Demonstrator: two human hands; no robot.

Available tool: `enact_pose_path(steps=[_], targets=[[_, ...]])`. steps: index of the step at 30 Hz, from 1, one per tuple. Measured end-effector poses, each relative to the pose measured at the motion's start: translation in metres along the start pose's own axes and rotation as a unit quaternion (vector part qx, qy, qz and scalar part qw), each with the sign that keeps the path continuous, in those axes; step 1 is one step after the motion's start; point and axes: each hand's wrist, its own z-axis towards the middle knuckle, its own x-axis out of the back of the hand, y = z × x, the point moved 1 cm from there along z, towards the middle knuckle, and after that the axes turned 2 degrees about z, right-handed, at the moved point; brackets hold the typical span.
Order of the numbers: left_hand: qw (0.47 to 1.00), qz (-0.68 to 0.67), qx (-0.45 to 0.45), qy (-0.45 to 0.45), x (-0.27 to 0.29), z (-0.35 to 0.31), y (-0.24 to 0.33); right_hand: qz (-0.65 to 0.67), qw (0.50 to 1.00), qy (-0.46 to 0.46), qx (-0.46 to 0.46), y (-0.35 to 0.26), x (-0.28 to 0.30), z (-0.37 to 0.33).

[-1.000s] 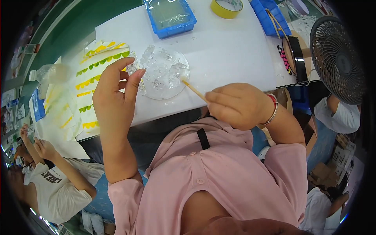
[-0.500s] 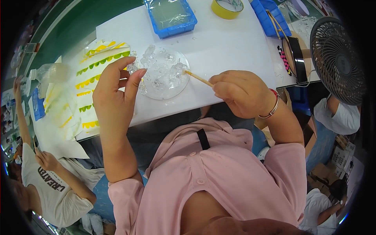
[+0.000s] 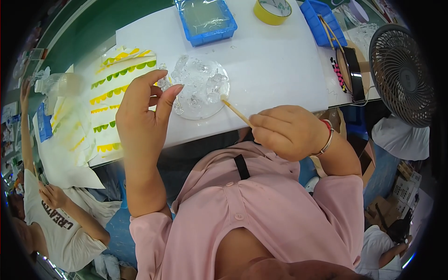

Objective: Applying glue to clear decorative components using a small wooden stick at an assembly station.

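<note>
Slim tan wooden stick (image 3: 238, 114) pinched in right hand (image 3: 290, 131) – long axis diagonal, tip up-left at right edge of clear round plate (image 3: 203, 112). Left hand (image 3: 145, 105) beside plate, thumb and forefinger curled – can't tell if gripping.

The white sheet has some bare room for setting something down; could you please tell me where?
The widest free patch of the white sheet lies between the dish, the tape and the right hand. A smaller one lies between the striped paper and the blue tray. Clear pieces crowd the dish beside the left hand.
</note>
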Motion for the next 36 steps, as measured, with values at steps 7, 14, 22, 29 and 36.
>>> enact_pose_path(steps=[7, 14, 22, 29, 36], targets=[[1.000, 0.022, -0.006, -0.001, 0.001, -0.006, 0.004, -0.029, 1.000, 0.008, -0.003, -0.004, -0.004, 0.000], [1.000, 0.015, -0.015, 0.012, -0.001, -0.010, 0.007, -0.015, 0.999, 0.024, 0.030, -0.010, -0.016, 0.003], [0.999, 0.003, -0.034, -0.004, 0.001, -0.012, 0.004, 0.031, 0.998, 0.034, -0.031, -0.007, -0.009, -0.007], [0.994, -0.022, -0.090, -0.058, 0.012, -0.005, 0.000, 0.047, 0.997, 0.059, -0.027, -0.009, -0.011, -0.006], [0.996, -0.025, -0.091, -0.007, 0.002, -0.021, 0.006, 0.035, 0.996, 0.058, -0.051, 0.007, -0.004, -0.001]])
